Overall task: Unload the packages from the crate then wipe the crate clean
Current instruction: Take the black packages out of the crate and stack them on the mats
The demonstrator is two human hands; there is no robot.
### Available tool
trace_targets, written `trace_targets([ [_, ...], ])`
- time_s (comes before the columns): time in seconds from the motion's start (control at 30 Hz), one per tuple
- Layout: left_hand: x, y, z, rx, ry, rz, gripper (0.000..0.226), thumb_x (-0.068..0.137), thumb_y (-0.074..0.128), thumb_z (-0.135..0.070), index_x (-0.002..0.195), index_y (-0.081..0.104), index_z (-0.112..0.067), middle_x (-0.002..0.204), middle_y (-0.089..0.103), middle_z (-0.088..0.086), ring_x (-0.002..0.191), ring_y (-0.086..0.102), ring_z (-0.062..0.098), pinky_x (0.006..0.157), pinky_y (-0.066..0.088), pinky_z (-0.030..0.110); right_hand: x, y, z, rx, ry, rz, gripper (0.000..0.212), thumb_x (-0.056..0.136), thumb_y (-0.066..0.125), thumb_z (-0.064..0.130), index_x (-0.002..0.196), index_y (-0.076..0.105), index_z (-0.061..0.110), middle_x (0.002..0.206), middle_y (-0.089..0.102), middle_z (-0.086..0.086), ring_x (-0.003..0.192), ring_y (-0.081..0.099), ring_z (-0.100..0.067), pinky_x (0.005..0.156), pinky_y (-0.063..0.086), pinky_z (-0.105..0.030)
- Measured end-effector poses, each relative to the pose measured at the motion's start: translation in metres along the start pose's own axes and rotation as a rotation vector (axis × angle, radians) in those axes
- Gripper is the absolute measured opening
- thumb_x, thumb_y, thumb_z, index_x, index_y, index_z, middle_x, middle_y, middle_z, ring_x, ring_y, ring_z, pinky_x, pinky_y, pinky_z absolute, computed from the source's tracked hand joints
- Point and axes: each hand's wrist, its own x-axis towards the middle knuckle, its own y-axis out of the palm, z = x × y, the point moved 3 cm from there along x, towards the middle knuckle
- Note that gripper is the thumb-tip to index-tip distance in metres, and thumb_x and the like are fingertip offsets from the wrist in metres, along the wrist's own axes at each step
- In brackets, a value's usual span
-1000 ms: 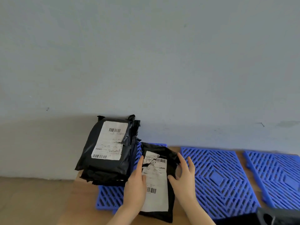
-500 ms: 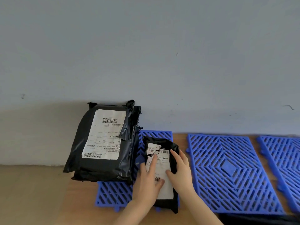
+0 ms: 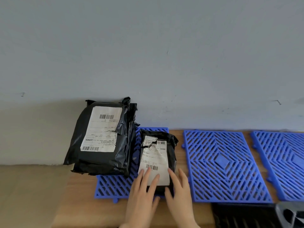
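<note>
A small black package with a torn white label lies flat on the left blue mat. My left hand rests with straight fingers on the label's near end. Beside it, my right hand lies with straight fingers along the package's near right edge. A stack of larger black packages with a white label on top stands at the left of the same mat, leaning against the wall. A dark crate corner shows at the bottom right.
Two more blue lattice mats, the middle mat and the right mat, lie on the wooden tabletop along the grey wall. The table's left edge drops off to a beige floor.
The small package has been laid down on the mat beside the stack. Both hands have slid back from around it toward its near end, fingers flattening.
</note>
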Motion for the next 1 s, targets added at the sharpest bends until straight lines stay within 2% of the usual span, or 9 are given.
trace_targets([
  [0.07, -0.004, 0.011, 0.005, 0.026, -0.013, 0.029, 0.103, 0.041, 0.094, -0.041, 0.131, 0.046, -0.03, 0.141, 0.043, 0.0, 0.126, 0.048, 0.024, 0.085, 0.056, 0.041, -0.009, 0.011, -0.005, -0.014, -0.074, 0.044, 0.077, 0.082, 0.064, 0.012, 0.135, 0.026, 0.052, 0.156, 0.016, 0.008, 0.141, 0.027, -0.014, 0.106, 0.033, -0.023],
  [0.13, -0.004, 0.02, 0.009, 0.047, 0.001, 0.058, 0.111, 0.036, 0.095, -0.038, 0.134, 0.045, -0.027, 0.142, 0.042, 0.002, 0.127, 0.044, 0.025, 0.085, 0.055, 0.043, -0.01, 0.02, -0.011, -0.047, -0.116, 0.118, 0.087, 0.081, 0.061, 0.011, 0.134, 0.012, 0.059, 0.157, 0.004, 0.012, 0.138, 0.033, -0.012, 0.1, 0.036, -0.017],
  [0.2, -0.003, 0.027, 0.014, 0.083, 0.008, 0.078, 0.129, 0.035, 0.094, -0.037, 0.148, 0.033, -0.022, 0.148, 0.039, 0.005, 0.132, 0.038, 0.027, 0.091, 0.051, 0.045, -0.003, 0.023, -0.015, -0.085, -0.121, 0.147, 0.085, 0.088, 0.055, 0.009, 0.136, 0.003, 0.058, 0.155, -0.009, 0.017, 0.136, 0.033, -0.009, 0.095, 0.039, -0.014],
  [0.3, 0.007, 0.025, 0.017, 0.107, 0.003, 0.076, 0.147, 0.038, 0.094, -0.04, 0.156, 0.009, -0.02, 0.154, 0.035, 0.008, 0.14, 0.03, 0.029, 0.1, 0.042, 0.046, 0.013, 0.023, -0.017, -0.125, -0.132, 0.129, 0.073, 0.095, 0.049, 0.008, 0.146, 0.012, 0.045, 0.156, -0.014, 0.016, 0.136, 0.035, -0.01, 0.097, 0.042, -0.02],
  [0.4, 0.023, 0.021, 0.021, 0.127, 0.002, 0.052, 0.131, 0.052, 0.09, -0.043, 0.155, 0.013, -0.019, 0.159, 0.025, 0.009, 0.144, 0.021, 0.03, 0.106, 0.035, 0.047, 0.031, 0.026, -0.011, -0.153, -0.167, 0.083, 0.069, 0.095, 0.051, 0.007, 0.15, 0.02, 0.036, 0.16, -0.005, 0.007, 0.131, 0.044, -0.017, 0.095, 0.048, -0.025],
  [0.5, 0.04, 0.021, 0.029, 0.119, -0.006, 0.059, 0.111, 0.066, 0.084, -0.04, 0.153, 0.019, -0.018, 0.161, 0.018, 0.01, 0.146, 0.015, 0.031, 0.11, 0.031, 0.049, 0.049, 0.032, -0.011, -0.143, -0.178, 0.04, 0.073, 0.087, 0.061, -0.002, 0.148, 0.033, 0.027, 0.16, 0.01, -0.002, 0.106, 0.063, -0.026, 0.074, 0.052, -0.026],
  [0.57, 0.051, 0.02, 0.032, 0.112, -0.003, 0.064, 0.102, 0.084, 0.069, -0.037, 0.153, -0.005, -0.024, 0.162, -0.014, 0.004, 0.148, -0.012, 0.027, 0.118, 0.012, 0.049, 0.062, 0.034, -0.009, -0.162, -0.177, 0.039, 0.076, 0.082, 0.063, -0.006, 0.147, 0.036, 0.024, 0.159, 0.014, -0.006, 0.089, 0.067, -0.027, 0.063, 0.047, -0.021],
  [0.63, 0.06, 0.022, 0.035, 0.111, 0.01, 0.067, 0.094, 0.094, 0.055, -0.035, 0.147, -0.022, -0.031, 0.154, -0.037, -0.004, 0.142, -0.032, 0.022, 0.118, -0.004, 0.047, 0.072, 0.036, -0.007, -0.194, -0.179, 0.049, 0.077, 0.082, 0.062, -0.007, 0.147, 0.034, 0.024, 0.159, 0.012, -0.008, 0.089, 0.066, -0.028, 0.063, 0.042, -0.02],
  [1.0, 0.07, 0.025, 0.039, 0.139, -0.021, 0.069, 0.1, 0.09, 0.059, -0.038, 0.148, -0.023, -0.03, 0.153, -0.037, 0.0, 0.141, -0.034, 0.025, 0.114, -0.01, 0.049, 0.081, 0.039, -0.007, -0.284, -0.172, 0.065, 0.082, 0.086, 0.055, -0.007, 0.151, 0.02, 0.028, 0.16, -0.001, -0.006, 0.103, 0.06, -0.031, 0.073, 0.053, -0.031],
])
